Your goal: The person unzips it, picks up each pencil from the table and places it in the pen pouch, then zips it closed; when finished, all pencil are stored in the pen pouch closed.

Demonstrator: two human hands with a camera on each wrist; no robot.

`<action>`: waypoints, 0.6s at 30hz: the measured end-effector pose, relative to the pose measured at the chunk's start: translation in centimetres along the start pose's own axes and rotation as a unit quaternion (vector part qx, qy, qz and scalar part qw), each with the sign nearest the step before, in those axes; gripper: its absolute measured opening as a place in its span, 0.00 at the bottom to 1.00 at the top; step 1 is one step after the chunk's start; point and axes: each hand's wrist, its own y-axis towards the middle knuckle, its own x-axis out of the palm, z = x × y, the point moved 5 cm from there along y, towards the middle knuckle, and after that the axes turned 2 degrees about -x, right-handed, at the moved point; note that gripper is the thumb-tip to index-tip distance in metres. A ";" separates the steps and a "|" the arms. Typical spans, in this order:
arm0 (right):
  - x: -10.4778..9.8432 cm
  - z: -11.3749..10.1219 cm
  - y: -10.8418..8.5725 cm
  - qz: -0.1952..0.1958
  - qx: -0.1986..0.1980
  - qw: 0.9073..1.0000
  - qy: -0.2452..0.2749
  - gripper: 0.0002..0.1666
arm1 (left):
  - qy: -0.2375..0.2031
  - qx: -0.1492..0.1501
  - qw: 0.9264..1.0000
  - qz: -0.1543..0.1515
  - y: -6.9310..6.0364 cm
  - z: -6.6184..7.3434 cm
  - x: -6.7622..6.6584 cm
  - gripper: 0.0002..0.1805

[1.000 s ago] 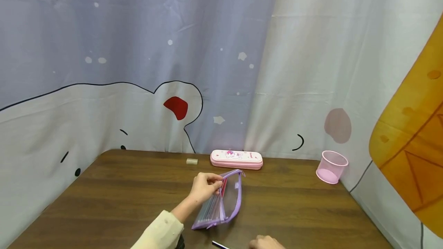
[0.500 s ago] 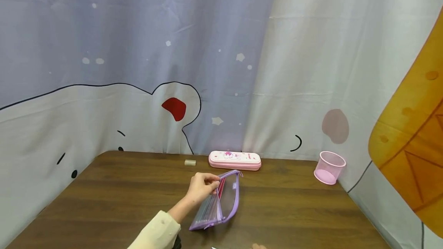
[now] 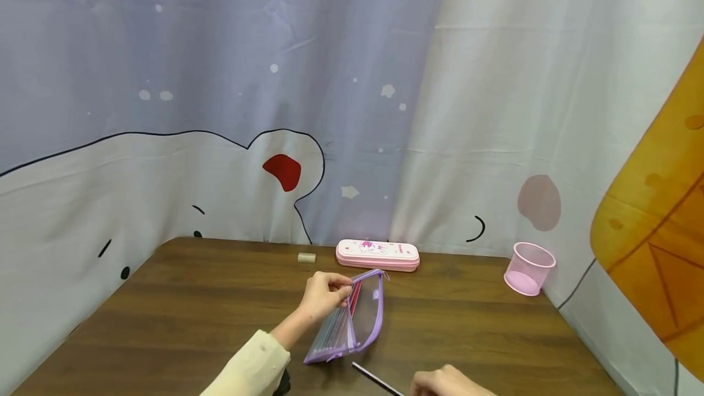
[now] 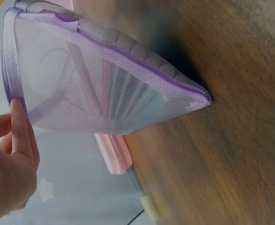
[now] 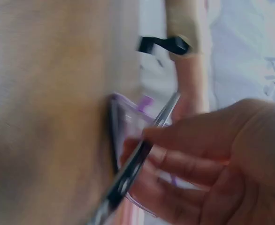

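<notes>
My left hand (image 3: 323, 296) pinches the upper edge of a clear mesh pencil pouch (image 3: 367, 321) with purple trim, whose mouth gapes towards the right. Through the mesh in the left wrist view, several slim sticks (image 4: 121, 91) show inside the pouch; in the head view a red one stands near the left fingers. At the bottom of the head view, my right hand (image 3: 448, 382) pinches a slim dark pencil (image 3: 376, 377) with a light stripe. The pencil slants with its far end just below the pouch. Blur in the right wrist view hides the pencil's (image 5: 128, 173) details.
A pink-and-white pencil case (image 3: 377, 255) lies at the table's back edge, behind the pouch. Left of it is a small pale block (image 3: 306, 258). A pink see-through cup (image 3: 529, 269) stands at the back right. A printed curtain (image 3: 352, 109) hangs behind the brown table (image 3: 181, 316).
The right hand dipped almost out of the head view, then came back up, with the pencil now showing longer. The left hand and pouch have stayed nearly in place.
</notes>
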 end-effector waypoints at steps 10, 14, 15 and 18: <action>-4.8 2.7 0.8 0.173 0.029 0.956 0.234 0.20 | -0.007 0.004 1.000 -0.001 -0.1 0.2 -0.1 0.08; -4.8 4.9 1.9 0.210 0.141 0.918 0.304 0.24 | -0.005 0.002 1.000 0.003 0.1 0.1 -0.1 0.08; -4.5 5.4 2.2 0.217 0.169 0.906 0.321 0.25 | -0.003 0.002 1.000 0.003 0.1 0.1 0.0 0.08; -3.2 6.5 3.0 0.218 0.239 0.872 0.366 0.27 | 0.004 0.003 1.000 0.005 0.3 0.0 0.1 0.08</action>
